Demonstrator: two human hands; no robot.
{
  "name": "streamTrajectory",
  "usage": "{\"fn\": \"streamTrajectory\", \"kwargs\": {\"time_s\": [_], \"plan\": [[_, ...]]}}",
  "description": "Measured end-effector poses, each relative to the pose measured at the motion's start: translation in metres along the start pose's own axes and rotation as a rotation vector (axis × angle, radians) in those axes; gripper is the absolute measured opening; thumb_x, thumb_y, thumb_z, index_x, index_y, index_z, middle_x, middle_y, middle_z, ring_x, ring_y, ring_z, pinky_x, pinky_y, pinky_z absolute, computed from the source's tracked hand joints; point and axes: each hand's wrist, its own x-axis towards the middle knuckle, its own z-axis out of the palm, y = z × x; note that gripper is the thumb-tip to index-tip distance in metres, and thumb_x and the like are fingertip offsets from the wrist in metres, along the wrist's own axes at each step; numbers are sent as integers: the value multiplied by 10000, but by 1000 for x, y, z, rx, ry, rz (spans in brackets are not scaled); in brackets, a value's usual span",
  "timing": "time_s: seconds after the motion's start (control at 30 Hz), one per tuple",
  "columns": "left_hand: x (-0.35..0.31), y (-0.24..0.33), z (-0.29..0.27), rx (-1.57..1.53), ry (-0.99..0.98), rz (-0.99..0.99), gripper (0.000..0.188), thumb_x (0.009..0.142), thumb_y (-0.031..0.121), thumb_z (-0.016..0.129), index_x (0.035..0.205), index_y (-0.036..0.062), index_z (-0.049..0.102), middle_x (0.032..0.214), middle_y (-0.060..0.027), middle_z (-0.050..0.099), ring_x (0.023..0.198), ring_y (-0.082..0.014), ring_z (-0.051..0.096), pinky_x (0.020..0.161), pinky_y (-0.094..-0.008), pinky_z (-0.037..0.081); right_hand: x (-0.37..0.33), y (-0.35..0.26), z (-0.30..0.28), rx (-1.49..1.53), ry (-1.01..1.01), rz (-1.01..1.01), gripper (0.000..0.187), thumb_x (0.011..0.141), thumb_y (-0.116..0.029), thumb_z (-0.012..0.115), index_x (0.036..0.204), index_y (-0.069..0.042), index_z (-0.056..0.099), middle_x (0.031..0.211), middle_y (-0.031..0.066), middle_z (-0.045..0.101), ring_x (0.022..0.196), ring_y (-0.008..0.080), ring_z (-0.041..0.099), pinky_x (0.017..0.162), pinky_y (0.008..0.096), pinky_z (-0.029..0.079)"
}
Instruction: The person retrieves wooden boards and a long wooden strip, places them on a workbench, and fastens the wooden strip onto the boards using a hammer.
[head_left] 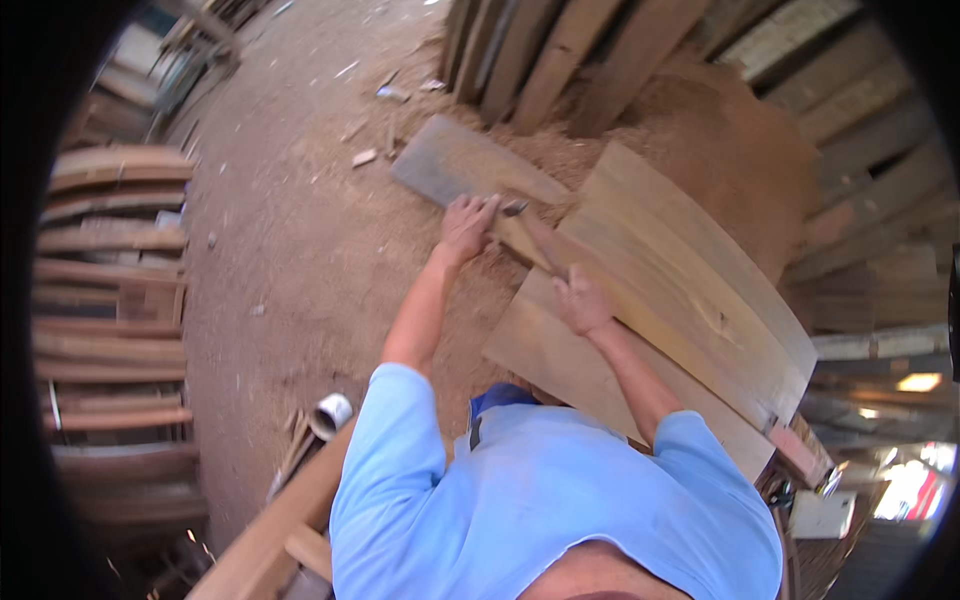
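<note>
The person bends over a stack of wooden planks (690, 290) lying on the sawdust-covered floor (300, 250). The left hand (467, 225) rests on the far end of a narrow plank (525, 240), fingers (485, 208) together and curled over its edge. The right hand (582, 300) lies on the same plank's near end, fingers folded around it. The narrow plank runs diagonally between the two hands, on top of the wider boards. A grey weathered board (470, 165) lies just beyond the left hand. More boards (560, 50) lean upright behind.
</note>
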Motion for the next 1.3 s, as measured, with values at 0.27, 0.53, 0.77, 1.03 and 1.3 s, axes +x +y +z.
{"fn": "streamTrajectory", "kwargs": {"time_s": [0.27, 0.53, 0.77, 1.03, 1.3], "plan": [[9, 22, -16, 178, -266, -190, 950, 696, 362, 802, 1469, 85, 322, 1391, -138, 467, 1265, -379, 416, 1106, -482, 294, -29, 29, 6, 190, -25, 107, 423, 920, -367, 534, 1017, 42, 580, 1002, 309, 625, 966, 450, 606, 831, 518, 461], [18, 170, 57, -162, -176, 417, 987, 669, 398, 810, 1460, 78, 315, 1408, -219, 404, 1323, -427, 326, 1123, -540, 226, -149, 112, 12, 378, 190, 423, 426, 910, -384, 553, 996, 32, 587, 965, 297, 632, 930, 456, 605, 803, 510, 455], [27, 209, 55, -9, -254, 433, 846, 689, 384, 800, 1393, 83, 441, 1275, -210, 472, 1174, -408, 427, 1015, -510, 322, -230, 149, 20, 611, 501, 591, 412, 913, -368, 560, 956, 42, 575, 850, 280, 623, 827, 413, 619, 746, 474, 472], [28, 220, 63, 133, -340, 442, 890, 733, 376, 771, 1457, 98, 335, 1354, -226, 415, 1218, -421, 406, 1048, -529, 284, -354, 212, 84, 774, 746, 795, 328, 910, -302, 590, 837, 13, 537, 696, 125, 614, 572, 197, 610, 533, 353, 487], [-46, 255, 115, 247, -185, -100, 786, 899, 408, 570, 1489, 12, 234, 1517, -324, 219, 1405, -498, 195, 1142, -583, 131, -478, 233, 93, 1198, 908, 938, 277, 909, -269, 581, 823, -10, 531, 661, 67, 587, 511, 127, 577, 460, 302, 471]]}}
